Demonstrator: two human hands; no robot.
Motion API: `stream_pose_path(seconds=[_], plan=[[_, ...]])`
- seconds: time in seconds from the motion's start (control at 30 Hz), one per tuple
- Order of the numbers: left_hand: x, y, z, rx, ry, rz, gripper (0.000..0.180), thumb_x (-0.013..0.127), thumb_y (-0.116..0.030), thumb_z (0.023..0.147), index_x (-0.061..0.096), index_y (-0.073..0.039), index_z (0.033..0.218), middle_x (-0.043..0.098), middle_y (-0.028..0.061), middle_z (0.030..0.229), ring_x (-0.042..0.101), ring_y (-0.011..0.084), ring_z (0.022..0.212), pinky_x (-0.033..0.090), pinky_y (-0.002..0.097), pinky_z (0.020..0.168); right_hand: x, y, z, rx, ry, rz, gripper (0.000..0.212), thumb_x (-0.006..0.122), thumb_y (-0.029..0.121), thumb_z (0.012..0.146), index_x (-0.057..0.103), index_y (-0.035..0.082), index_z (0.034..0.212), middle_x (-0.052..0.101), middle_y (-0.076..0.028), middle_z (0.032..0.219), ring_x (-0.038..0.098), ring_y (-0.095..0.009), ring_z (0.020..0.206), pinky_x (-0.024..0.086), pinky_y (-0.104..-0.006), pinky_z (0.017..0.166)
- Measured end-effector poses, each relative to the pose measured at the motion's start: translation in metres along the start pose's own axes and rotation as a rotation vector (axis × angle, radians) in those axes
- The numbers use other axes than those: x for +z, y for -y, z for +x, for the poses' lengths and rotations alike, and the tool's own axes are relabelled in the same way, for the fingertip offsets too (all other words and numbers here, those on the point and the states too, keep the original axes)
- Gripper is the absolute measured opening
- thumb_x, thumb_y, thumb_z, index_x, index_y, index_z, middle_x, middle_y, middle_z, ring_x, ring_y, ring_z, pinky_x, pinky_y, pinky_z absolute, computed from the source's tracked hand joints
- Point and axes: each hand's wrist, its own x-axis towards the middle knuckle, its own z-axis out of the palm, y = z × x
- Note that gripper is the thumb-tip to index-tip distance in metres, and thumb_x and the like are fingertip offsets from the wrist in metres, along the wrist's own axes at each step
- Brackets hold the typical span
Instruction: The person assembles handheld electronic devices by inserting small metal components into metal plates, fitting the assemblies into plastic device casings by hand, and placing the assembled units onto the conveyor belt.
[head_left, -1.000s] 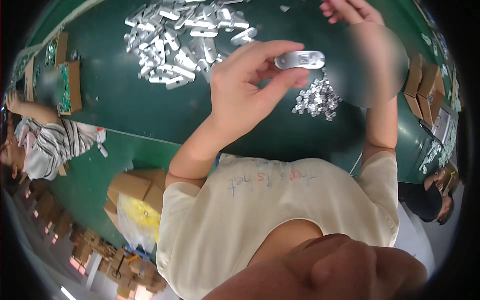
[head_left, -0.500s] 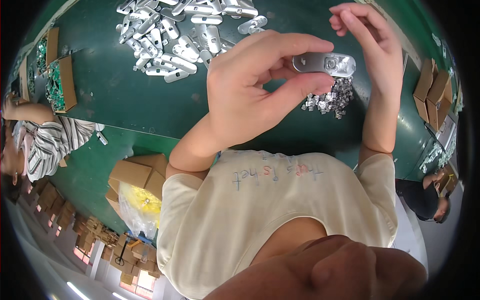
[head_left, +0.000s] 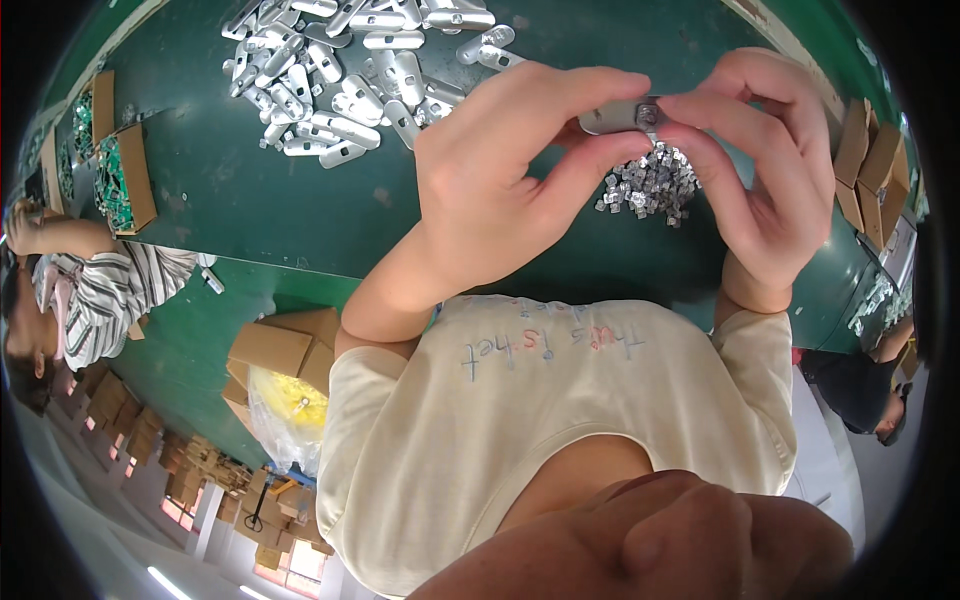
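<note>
A silvery, oblong metal cover plate (head_left: 605,117) with rounded ends is held up over the green table. My left hand (head_left: 510,165) pinches its left part between thumb and fingers. From the other side, the thumb and forefinger of my right hand (head_left: 765,160) close on its right end and hide that end. A small square fitting (head_left: 647,115) shows on the plate between the two sets of fingertips. Just below the plate, on the table, lies a heap of small square metal clips (head_left: 650,186).
Many similar metal plates (head_left: 340,85) are piled at the far left of the green table (head_left: 270,205). Cartons of green parts (head_left: 120,180) stand at the left, and open cartons (head_left: 870,175) at the right. A box with yellow contents (head_left: 285,345) sits lower left. Two people work nearby.
My right hand, which was raised apart from the plate, has come down and taken hold of its right end. The plate has moved slightly left in my left hand.
</note>
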Motion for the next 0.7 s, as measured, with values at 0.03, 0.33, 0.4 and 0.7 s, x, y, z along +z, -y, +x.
stream_pose_path(seconds=[0.03,0.33,0.4,0.7], plan=[[0.0,0.0,0.0,0.043,0.015,0.059,0.027,0.062,0.012,0.073,0.057,0.011,0.099,0.06,0.0129,0.083,0.065,0.0194,0.073,0.054,0.0238,0.061,0.001,0.0,0.0,-0.007,0.029,-0.006,0.022,0.068,-0.002,0.062,0.063,-0.002,0.084,0.053,-0.012,0.086,0.052,-0.02,0.078,0.042,-0.0273,0.062],[0.007,0.008,-0.004,0.073,-0.031,0.151,0.023,0.064,0.009,0.074,0.059,0.008,0.096,0.062,0.0108,0.082,0.065,0.0151,0.071,0.051,0.0198,0.059,0.007,0.001,0.005,-0.049,0.106,-0.122,0.02,0.067,-0.005,0.062,0.059,-0.002,0.08,0.053,-0.011,0.085,0.053,-0.024,0.078,0.043,-0.0286,0.063],[0.009,0.007,-0.003,0.075,-0.036,0.149,0.023,0.064,0.009,0.074,0.059,0.008,0.097,0.062,0.0104,0.082,0.065,0.0146,0.07,0.051,0.0193,0.06,0.006,0.0,0.004,-0.075,0.098,-0.121,0.021,0.067,-0.006,0.062,0.058,-0.003,0.08,0.054,-0.011,0.086,0.053,-0.024,0.078,0.044,-0.0289,0.064],[0.008,0.006,-0.003,-0.054,-0.095,0.057,0.029,0.064,0.007,0.075,0.055,0.009,0.103,0.065,0.0125,0.077,0.065,0.0141,0.072,0.048,0.0168,0.059,0.006,-0.001,-0.003,0.224,-0.04,0.189,0.013,0.055,-0.009,0.078,0.058,-0.007,0.09,0.057,-0.016,0.091,0.053,-0.016,0.075,0.044,-0.0255,0.064]])
